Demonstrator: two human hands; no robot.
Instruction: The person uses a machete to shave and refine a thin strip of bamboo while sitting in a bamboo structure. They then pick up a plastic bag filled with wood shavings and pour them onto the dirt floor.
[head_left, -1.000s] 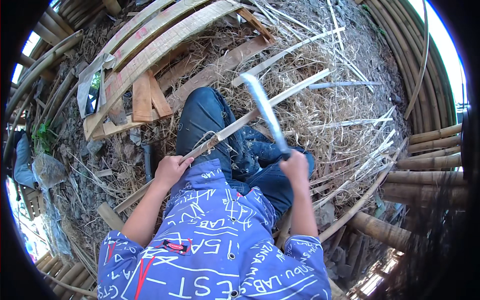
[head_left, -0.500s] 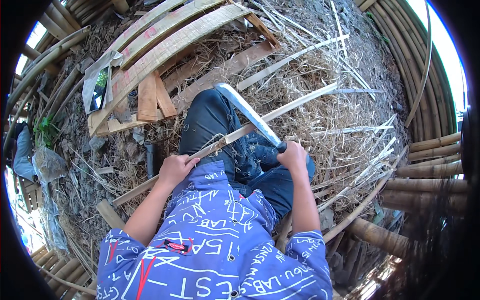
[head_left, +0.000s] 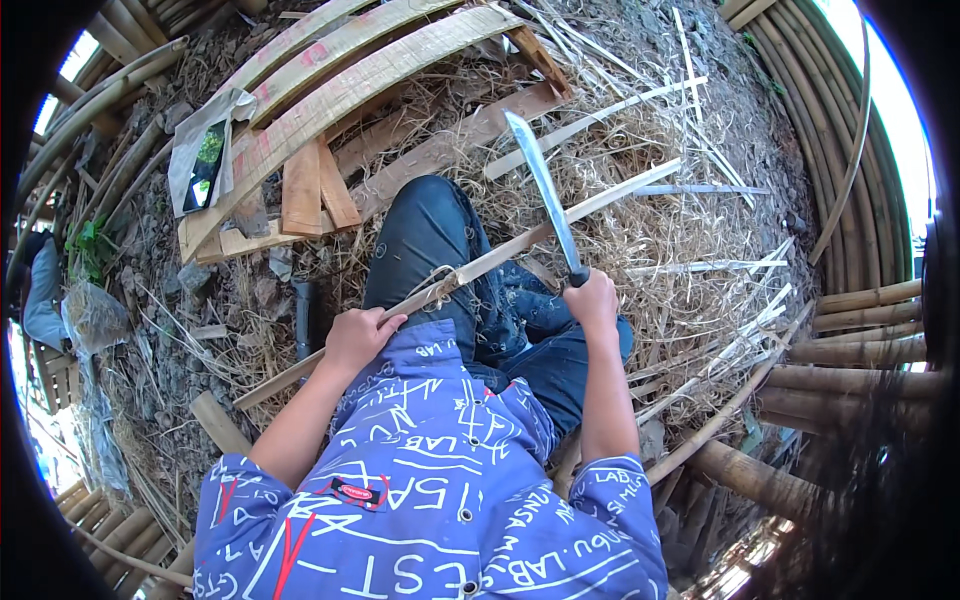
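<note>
A long bamboo strip (head_left: 500, 250) runs slantwise across my lap, over my thigh. Its lower part is gripped by my left hand (head_left: 360, 337), fingers wrapped round it. A curled shaving clings to the strip near its middle. In my right hand (head_left: 592, 299) is the dark handle of a machete (head_left: 549, 192) with a long steel blade. The blade points up and away, slightly to the left, and crosses the strip beyond my knees. Whether its edge bites into the strip I cannot tell.
Curved wooden boards (head_left: 370, 85) lie at the far left, with a phone (head_left: 204, 168) on a pale wrapper on them. Thin shavings (head_left: 690, 235) cover the ground to the right. Bamboo poles (head_left: 860, 320) are stacked along the right side. A dark sheath-like object (head_left: 306, 318) lies by my left hand.
The machete has swung from leaning far left to standing more upright, its tip moving right along the strip. My left hand keeps its hold in nearly the same place.
</note>
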